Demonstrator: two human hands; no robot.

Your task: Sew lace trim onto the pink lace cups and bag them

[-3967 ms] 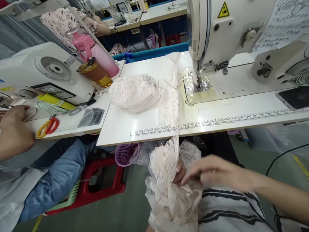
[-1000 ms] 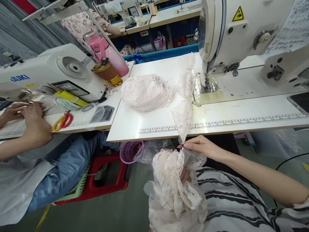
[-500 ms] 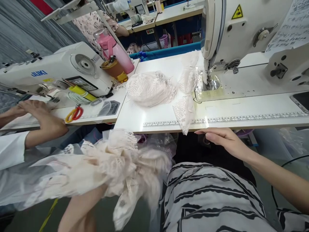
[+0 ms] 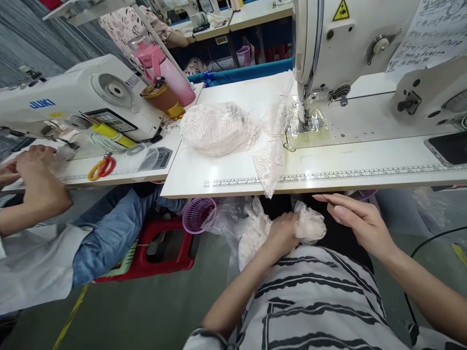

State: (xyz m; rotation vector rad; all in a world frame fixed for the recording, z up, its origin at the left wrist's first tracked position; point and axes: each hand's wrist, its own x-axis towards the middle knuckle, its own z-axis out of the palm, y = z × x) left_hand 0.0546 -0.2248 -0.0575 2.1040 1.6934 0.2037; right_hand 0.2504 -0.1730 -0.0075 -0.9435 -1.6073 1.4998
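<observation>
Your white table (image 4: 328,182) is spreading across the right half of the scene, and the big white sewing machine (image 4: 350,43) is standing on its far right part, its needle end sitting over a shiny plate. A second sewing machine (image 4: 83,99) is sitting on the neighbouring table to the left, where another person's hand (image 4: 38,180) is resting near the table edge, that person's jeans showing below. A pink bottle (image 4: 166,73) and a brown cup (image 4: 158,97) are standing at the far end between the two tables.

On your table, a bagged heap of pale lace (image 4: 215,129) is lying left of the needle. A lace strip (image 4: 270,163) is running from the needle area toward you and hanging just over the near edge of the table.

Below that edge, at your lap, your left hand (image 4: 282,233) is closing on a pale lace bundle (image 4: 308,226), fingers clenched around it, with more lace and clear plastic trailing off to the left beside a purple basket (image 4: 199,214). Your right hand (image 4: 359,221) is hovering just right of the bundle, fingers stretched out and loose, gripping nothing and not touching the lace.

Yellow-and-red scissors (image 4: 101,167) are lying on the left table. A phone (image 4: 448,148) is lying at the far right.
</observation>
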